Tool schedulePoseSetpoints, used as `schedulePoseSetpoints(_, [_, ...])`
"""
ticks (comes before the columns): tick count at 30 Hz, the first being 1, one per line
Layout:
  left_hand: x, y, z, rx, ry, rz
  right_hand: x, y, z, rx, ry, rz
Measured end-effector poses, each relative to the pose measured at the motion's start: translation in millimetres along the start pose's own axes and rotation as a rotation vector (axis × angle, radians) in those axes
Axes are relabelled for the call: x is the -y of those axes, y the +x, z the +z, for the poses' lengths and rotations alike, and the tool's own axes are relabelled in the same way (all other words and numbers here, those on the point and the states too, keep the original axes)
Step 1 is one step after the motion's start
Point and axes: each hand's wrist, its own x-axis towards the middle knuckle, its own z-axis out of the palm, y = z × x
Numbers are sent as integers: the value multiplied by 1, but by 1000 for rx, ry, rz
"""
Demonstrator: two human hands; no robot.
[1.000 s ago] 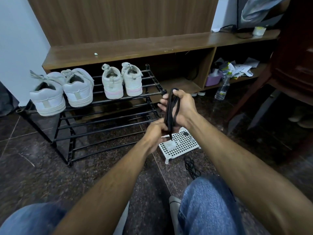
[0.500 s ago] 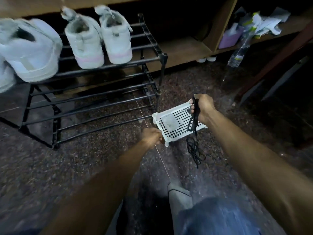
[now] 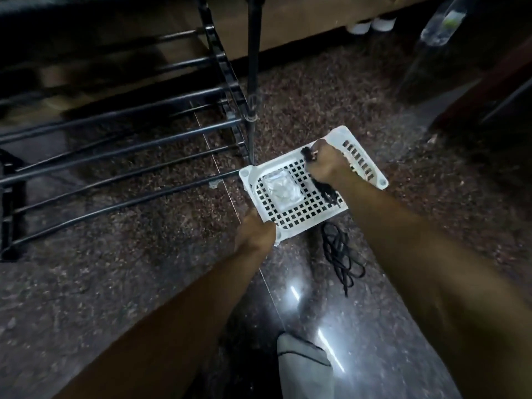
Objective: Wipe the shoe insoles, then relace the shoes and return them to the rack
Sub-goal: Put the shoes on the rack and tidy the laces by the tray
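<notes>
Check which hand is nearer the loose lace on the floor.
Right. The right hand is above the loose lace, over the basket; the left hand sits farther, at the basket's near-left corner.

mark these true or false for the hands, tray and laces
1. The right hand grips a bundled lace over the tray. True.
2. The left hand holds a shoe. False: it is at the tray's near corner.
3. A second lace lies loose on the floor. True.
4. The tray sits on the rack. False: it is on the floor beside it.
5. A small clear packet lies in the tray. True.
</notes>
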Motion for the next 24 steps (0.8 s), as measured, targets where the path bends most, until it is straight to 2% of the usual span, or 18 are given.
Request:
schedulePoseSetpoints(1, [2,0,0,4,-32,-2,-9,-3,11,-18,-221,-64])
schedulePoseSetpoints(3, [4,2,0,15,-78,-2,-21,-14,26,-74,-340,-110])
schedulePoseSetpoints(5, [4,3,-1,12,-99,10,-30,-18,36,-144,-279,-124])
schedulePoseSetpoints(8, [5,4,0,7,-150,23,-34,-21,38,-141,-178,-135])
schedulePoseSetpoints(16, [15,9,0,19,-201,54,-34,-23,47,-18,-155,-311])
schedulePoseSetpoints(19, [15,9,0,22,-208,35,-42,-28,43,53,2,-284])
schedulePoseSetpoints(21, [14,9,0,26,-222,19,-52,-39,38,-96,144,-222])
schedulePoseSetpoints(24, [14,7,-1,38,-263,12,-73,-81,34,-498,228,-149])
